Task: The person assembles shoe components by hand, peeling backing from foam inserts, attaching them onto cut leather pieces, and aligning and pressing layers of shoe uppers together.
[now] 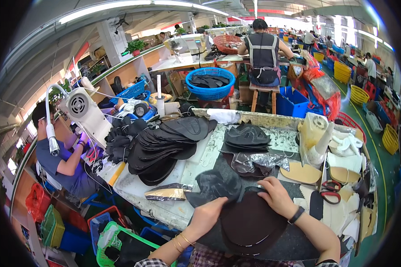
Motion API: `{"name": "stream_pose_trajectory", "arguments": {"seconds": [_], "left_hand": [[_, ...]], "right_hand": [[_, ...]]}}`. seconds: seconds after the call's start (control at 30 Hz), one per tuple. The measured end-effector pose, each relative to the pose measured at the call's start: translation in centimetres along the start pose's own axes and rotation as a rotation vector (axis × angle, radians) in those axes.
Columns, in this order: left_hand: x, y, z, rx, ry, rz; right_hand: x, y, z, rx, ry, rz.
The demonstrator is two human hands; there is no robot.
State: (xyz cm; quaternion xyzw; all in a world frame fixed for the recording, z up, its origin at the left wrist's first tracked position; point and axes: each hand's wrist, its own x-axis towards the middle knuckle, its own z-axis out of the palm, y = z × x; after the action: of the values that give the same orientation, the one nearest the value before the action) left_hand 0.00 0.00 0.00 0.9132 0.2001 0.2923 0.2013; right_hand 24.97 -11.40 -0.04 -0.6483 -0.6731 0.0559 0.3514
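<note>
A dark brown piece of shoe-upper material (252, 222) with a curved lower edge lies over the near edge of the table in front of me. My left hand (208, 217) is closed on the near edge of a floppy black piece of material (216, 184), beside the brown piece. At the far edge of the brown piece, my right hand (277, 196) has its fingers bent and pinched at a black strip along that edge. Fingertips of both hands are partly hidden. Just beyond them rests a dark piece with clear plastic film (260, 161).
Stacked black pieces (169, 144) lie at left, a smaller black stack (247, 135) beyond my hands. Red-handled scissors (330, 192), tan insole shapes (300, 172) and a cream bottle (314, 138) are at right. A co-worker (67, 155) sits at left near a white machine (82, 111).
</note>
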Motion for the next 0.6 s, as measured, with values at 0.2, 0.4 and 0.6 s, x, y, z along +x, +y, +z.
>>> {"name": "stream_pose_trajectory", "arguments": {"seconds": [0.2,0.4,0.6], "left_hand": [[-2.7,2.8,0.8,-0.113,-0.255,0.535],[-3.0,3.2,1.9,-0.226,-0.376,0.498],[-2.8,3.9,1.9,-0.163,-0.340,0.480]], "right_hand": [[-6.8,-1.9,-7.3,-0.170,0.210,0.231],[-22.3,2.3,-10.8,-0.755,0.285,0.713],[-23.8,6.5,-14.5,-0.442,0.256,0.749]]}}
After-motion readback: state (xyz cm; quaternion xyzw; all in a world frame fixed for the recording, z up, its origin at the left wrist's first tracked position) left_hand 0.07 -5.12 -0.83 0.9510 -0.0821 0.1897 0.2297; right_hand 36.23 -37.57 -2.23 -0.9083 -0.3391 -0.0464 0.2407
